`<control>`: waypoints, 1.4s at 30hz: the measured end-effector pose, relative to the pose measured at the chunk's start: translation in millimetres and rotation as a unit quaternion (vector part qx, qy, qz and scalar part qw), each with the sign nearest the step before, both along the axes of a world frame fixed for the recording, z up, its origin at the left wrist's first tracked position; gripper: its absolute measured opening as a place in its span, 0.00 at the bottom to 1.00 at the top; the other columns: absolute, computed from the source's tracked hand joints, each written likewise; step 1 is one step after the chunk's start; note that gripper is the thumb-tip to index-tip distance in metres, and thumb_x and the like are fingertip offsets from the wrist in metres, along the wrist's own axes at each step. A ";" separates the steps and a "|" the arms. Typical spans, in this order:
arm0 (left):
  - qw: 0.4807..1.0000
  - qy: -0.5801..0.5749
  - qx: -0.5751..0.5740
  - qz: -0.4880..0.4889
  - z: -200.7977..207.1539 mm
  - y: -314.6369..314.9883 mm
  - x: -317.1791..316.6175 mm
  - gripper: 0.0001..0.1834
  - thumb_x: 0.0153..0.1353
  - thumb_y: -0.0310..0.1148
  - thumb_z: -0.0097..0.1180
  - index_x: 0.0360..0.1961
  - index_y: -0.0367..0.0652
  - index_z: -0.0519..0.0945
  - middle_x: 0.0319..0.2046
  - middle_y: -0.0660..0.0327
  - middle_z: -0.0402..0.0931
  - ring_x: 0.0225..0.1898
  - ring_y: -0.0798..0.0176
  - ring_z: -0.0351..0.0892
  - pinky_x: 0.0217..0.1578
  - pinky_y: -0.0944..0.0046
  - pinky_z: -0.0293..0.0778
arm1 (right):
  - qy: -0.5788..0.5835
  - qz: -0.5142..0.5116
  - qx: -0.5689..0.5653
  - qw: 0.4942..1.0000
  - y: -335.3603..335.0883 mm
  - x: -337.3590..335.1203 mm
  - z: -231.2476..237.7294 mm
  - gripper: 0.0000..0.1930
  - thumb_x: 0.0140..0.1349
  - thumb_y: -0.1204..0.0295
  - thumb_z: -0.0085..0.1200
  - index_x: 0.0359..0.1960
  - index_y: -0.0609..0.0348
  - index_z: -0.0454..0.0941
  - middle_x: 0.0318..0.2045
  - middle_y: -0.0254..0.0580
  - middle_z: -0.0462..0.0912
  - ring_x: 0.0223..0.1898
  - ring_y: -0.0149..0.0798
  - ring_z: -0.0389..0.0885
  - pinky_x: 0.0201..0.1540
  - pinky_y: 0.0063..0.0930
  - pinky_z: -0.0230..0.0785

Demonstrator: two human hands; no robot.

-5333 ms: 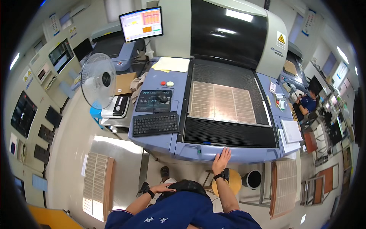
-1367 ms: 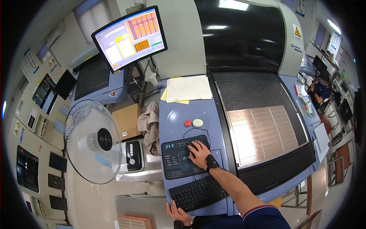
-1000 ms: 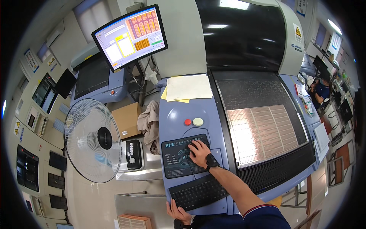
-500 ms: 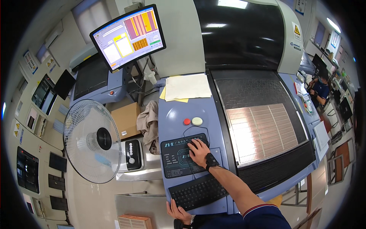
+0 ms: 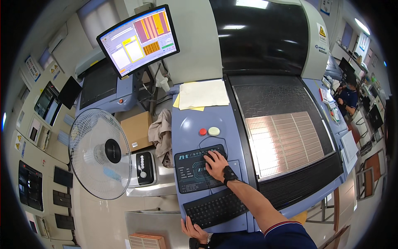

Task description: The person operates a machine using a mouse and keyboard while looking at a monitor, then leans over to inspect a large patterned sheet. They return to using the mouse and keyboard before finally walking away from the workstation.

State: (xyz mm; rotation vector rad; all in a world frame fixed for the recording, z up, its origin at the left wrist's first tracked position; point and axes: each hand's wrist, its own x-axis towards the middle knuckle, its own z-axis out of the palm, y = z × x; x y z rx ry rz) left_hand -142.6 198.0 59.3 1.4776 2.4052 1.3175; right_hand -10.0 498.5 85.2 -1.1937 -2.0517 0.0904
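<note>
My right hand, with a dark watch on the wrist, rests over a computer mouse that it mostly hides. Under them lies a black mouse pad with blue-green print, and a thin cable loops above it. At the lower left corner of the black keyboard, my left hand lies against the edge with its fingers apart, holding nothing visible. A tilted monitor at the upper left displays windows with striped red and yellow pictures. To the right, a copper-coloured patterned panel lies flat on the black machine bed.
A red button and a pale button sit above the mouse pad. Cream sheets lie farther back. Left stand a fan, a cardboard box and a draped beige cloth. Another person is at the far right.
</note>
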 end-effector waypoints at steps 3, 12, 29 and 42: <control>1.000 -0.002 0.000 0.001 -0.1 -0.2 0.2 0.27 0.69 0.40 0.39 0.58 0.29 0.77 0.58 0.47 0.78 0.67 0.37 0.64 0.67 0.43 0.54 | 0.001 0.000 -0.002 1.000 -0.3 0.0 -0.2 0.19 0.57 0.72 0.60 0.53 0.53 0.81 0.57 0.49 0.77 0.60 0.56 0.74 0.59 0.50 0.71; 1.000 -0.006 -0.001 0.002 0.1 1.9 0.9 0.27 0.68 0.39 0.40 0.58 0.29 0.77 0.58 0.47 0.77 0.67 0.36 0.64 0.68 0.43 0.53 | 0.005 -0.002 -0.014 1.000 2.0 0.0 -1.5 0.24 0.58 0.71 0.60 0.59 0.58 0.75 0.58 0.49 0.76 0.61 0.54 0.73 0.61 0.48 0.69; 0.999 0.000 -0.039 -0.032 -4.3 -2.1 4.6 0.28 0.71 0.40 0.38 0.59 0.28 0.76 0.59 0.44 0.75 0.67 0.36 0.63 0.68 0.42 0.54 | -0.005 -0.018 -0.030 0.999 -1.2 11.7 -11.5 0.25 0.57 0.70 0.61 0.58 0.59 0.74 0.59 0.48 0.75 0.62 0.53 0.72 0.64 0.45 0.68; 0.998 -0.002 -0.052 -0.030 -14.9 -10.7 -18.6 0.34 0.77 0.50 0.32 0.67 0.29 0.67 0.68 0.41 0.64 0.69 0.41 0.63 0.71 0.45 0.53 | 0.019 -0.009 -0.032 0.999 5.5 -1.4 -11.8 0.22 0.62 0.69 0.49 0.56 0.67 0.75 0.58 0.57 0.75 0.61 0.57 0.71 0.59 0.46 0.70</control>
